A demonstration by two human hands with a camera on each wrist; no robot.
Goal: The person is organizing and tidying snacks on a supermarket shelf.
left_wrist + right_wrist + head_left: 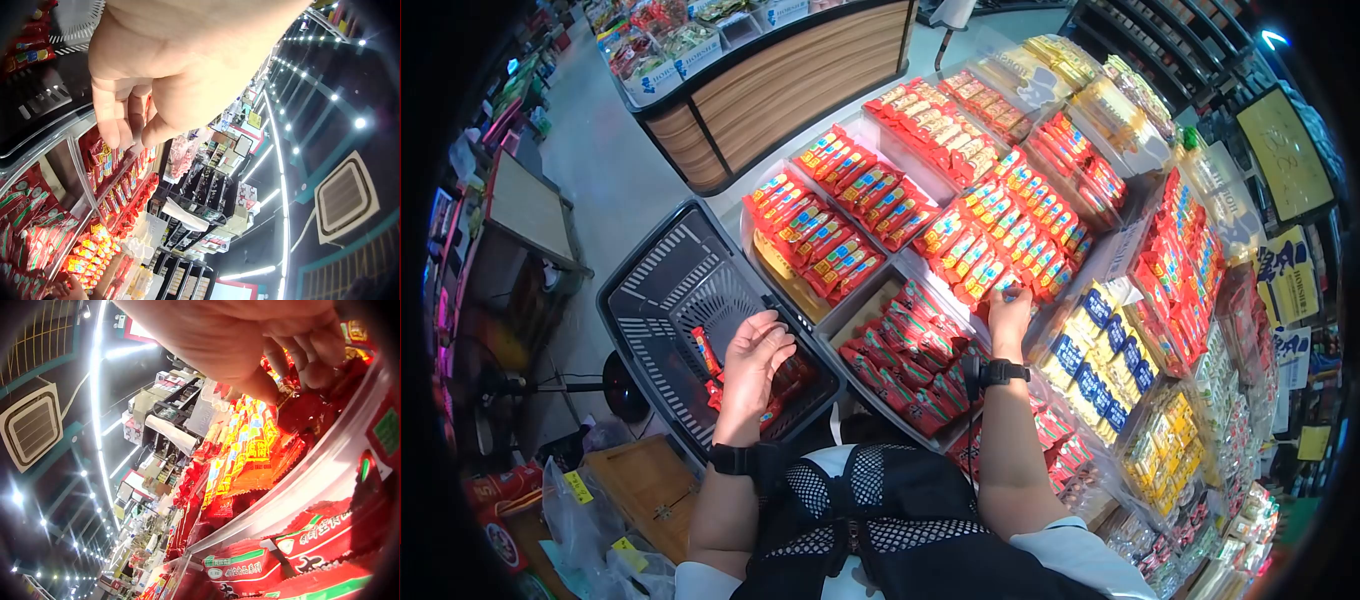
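Observation:
My right hand [1008, 322] reaches into the near edge of a bin of red-and-yellow snack packets [970, 255]. In the right wrist view its thumb and bent fingers [315, 372] close around a red packet among the others, partly hidden by the hand. My left hand [758, 350] hovers over a dark grey shopping basket [662, 275], fingers loosely bent and holding nothing. Several red packets [703, 348] lie in the basket's near end, partly covered by the left hand and forearm.
A bin of red-and-green packets [905, 350] sits between the basket and my right hand. Blue-and-cream packets [1100, 360] and yellow packets [1168, 455] fill bins at the right. Clear dividers [284, 481] separate bins. A wood-panelled counter [800, 85] stands beyond.

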